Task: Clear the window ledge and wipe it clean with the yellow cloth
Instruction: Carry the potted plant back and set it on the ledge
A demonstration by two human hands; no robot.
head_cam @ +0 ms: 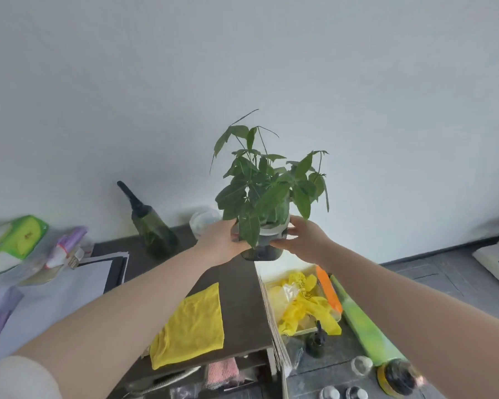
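Between your two hands, a potted plant point(267, 194) sits in a dark translucent pot with a pale collar, held up in front of the white wall point(242, 67). Your left hand point(224, 240) wraps the pot's left side and your right hand point(303, 236) cups its right side, fingers curled against it, so both are closed around the pot. Whether its base touches the far corner of the dark table point(242, 286) or hangs just above it, you cannot tell from this view.

Nearer you on that table lies the yellow cloth point(192, 321), spread flat and a little rumpled, close to the front edge and well apart from the pot. Further back on the left stands a dark green bottle point(150, 223) with a long black nozzle, tilted against the wall, and a clear lidded container point(203, 221) sits behind your left hand. To the right, below the table's edge, an open box point(304, 331) holds yellow gloves point(306, 300).
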